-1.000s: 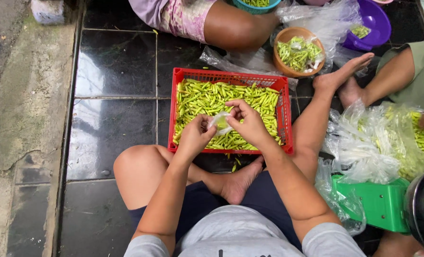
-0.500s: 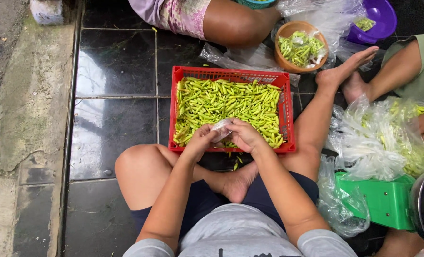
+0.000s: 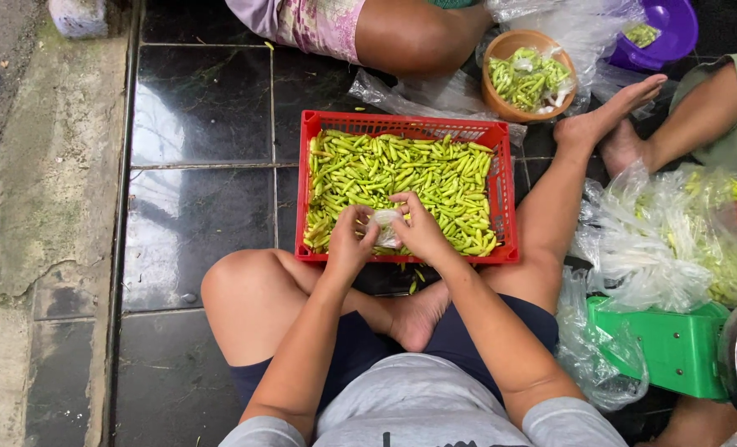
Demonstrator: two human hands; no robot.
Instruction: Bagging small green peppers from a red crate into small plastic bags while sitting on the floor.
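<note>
Outdoors probably: black glossy tile floor (image 3: 203,108), red crate (image 3: 401,124); left hand (image 3: 350,242), right hand (image 3: 420,230) pinching plastic bag (image 3: 385,225).

— The red crate (image 3: 407,126) looks like moulded plastic mesh, fairly matt; the chillies (image 3: 401,170) in it are smooth and waxy.

— And the small bag (image 3: 385,228) is thin, clear, crinkled film (glossy). The floor (image 3: 203,108) is dark polished tile, mirror-shiny, beside rough concrete (image 3: 45,165).
</note>
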